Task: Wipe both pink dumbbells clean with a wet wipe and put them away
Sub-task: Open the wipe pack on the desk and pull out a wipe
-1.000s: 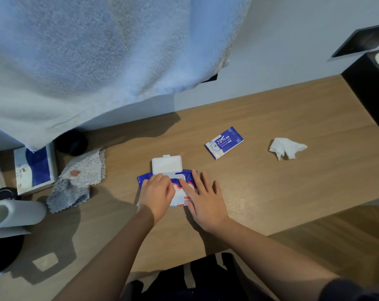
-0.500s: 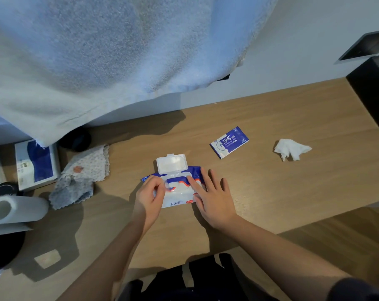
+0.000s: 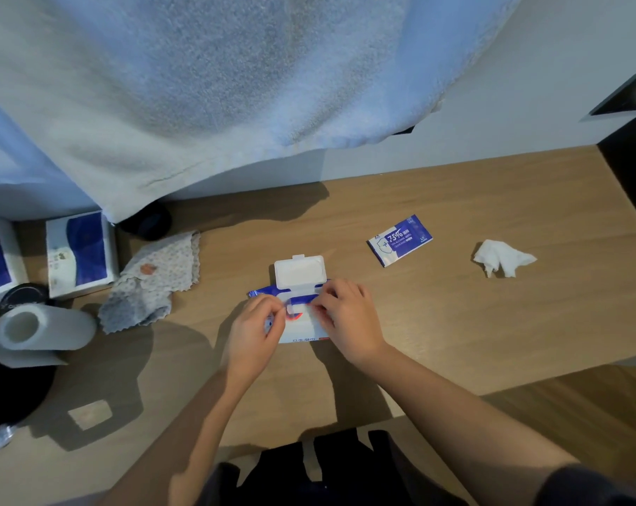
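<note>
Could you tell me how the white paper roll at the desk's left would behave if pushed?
The paper roll lies on its side, so it would probably roll. Its hollow core suggests lightness; the loose tail may unwind.

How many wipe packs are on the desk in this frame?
2: a flip-lid pack, lid open, at centre; a small 75% alcohol pack further back, to its right. The towel may hide more.
</note>
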Motion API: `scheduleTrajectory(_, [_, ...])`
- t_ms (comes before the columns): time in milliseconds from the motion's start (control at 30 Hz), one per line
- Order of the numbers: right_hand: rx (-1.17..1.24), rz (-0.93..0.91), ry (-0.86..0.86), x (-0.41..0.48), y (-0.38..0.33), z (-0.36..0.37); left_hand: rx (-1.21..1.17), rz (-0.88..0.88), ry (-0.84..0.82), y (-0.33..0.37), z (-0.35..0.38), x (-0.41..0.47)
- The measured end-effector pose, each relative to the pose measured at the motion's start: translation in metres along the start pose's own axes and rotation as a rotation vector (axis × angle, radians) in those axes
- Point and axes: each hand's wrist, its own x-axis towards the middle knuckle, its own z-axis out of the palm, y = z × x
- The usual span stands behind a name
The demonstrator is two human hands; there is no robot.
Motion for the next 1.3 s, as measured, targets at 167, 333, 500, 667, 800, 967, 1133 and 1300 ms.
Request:
scheduleTrajectory(167, [-0.036, -0.012, -0.041, 0.017, -0.009, 0.008, 0.003, -0.031, -0.007, 0.002, -0.002, 0.003])
scheduleTrajectory(333, [-0.111, -0.082, -0.069, 0.018, -0.014, 0.005, 0.002, -0.056, 0.035, 0.000, -0.002, -0.003])
scheduleTrajectory(500, [-0.255, -0.138, -0.133, 0.022, -0.020, 0.005, -0.056, -0.123, 0.074, 0.004, -0.002, -0.002])
scheduleTrajectory(667, [-0.310, -0.137, -0.165, 0.021, -0.022, 0.009, -0.068, -0.155, 0.051, 0.003, -0.003, -0.002])
scheduleTrajectory(800, [-0.308, -0.135, -0.147, 0.020, -0.020, 0.012, -0.066, -0.143, 0.054, 0.001, -0.002, -0.003])
scheduleTrajectory(967, [-0.120, -0.040, -0.178, 0.019, -0.018, 0.010, -0.063, -0.153, 0.036, -0.002, -0.001, -0.003])
scheduleTrajectory(1133, [-0.031, -0.031, -0.268, 0.024, -0.014, 0.003, -0.072, -0.137, 0.025, -0.002, -0.002, -0.004])
scheduleTrajectory(1300, [0.049, 0.004, -0.312, 0.024, -0.009, 0.001, -0.083, -0.113, 0.017, 0.000, -0.002, -0.006])
